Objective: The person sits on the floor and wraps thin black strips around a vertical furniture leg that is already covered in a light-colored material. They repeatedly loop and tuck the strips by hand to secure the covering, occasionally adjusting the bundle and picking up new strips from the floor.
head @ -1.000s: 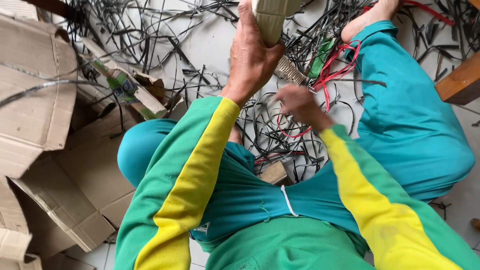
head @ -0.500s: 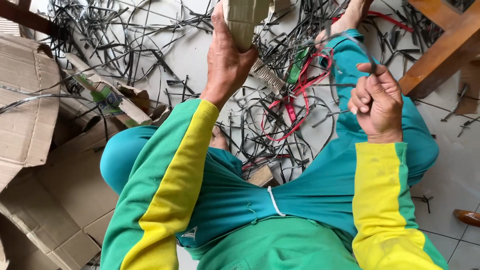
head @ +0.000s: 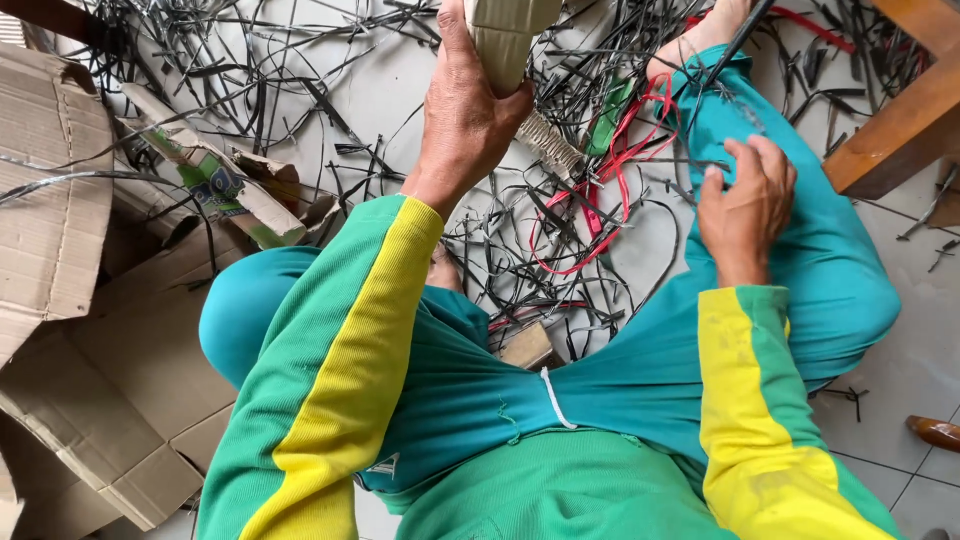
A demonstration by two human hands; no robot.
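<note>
My left hand (head: 468, 118) is raised at the top centre and grips a pale beige folded bundle (head: 505, 35), which runs out of the top of the view. My right hand (head: 745, 205) rests on my right thigh in teal trousers (head: 800, 300), fingers curled around a thin black strip (head: 735, 45) that runs up toward the top edge. Between my legs on the tiled floor lies a tangle of black strips (head: 540, 230) with red strips (head: 620, 150) mixed in.
Flattened brown cardboard (head: 90, 380) lies at the left, with a torn green-printed carton (head: 215, 190) on it. A wooden furniture leg (head: 900, 120) crosses the top right. A small wooden block (head: 527, 345) sits by my lap. Black offcuts (head: 250, 70) litter the floor.
My right hand left the strip pile in the middle, lifted to the right with a black strip, and has come down onto my right thigh. My left hand keeps hold of the beige bundle.
</note>
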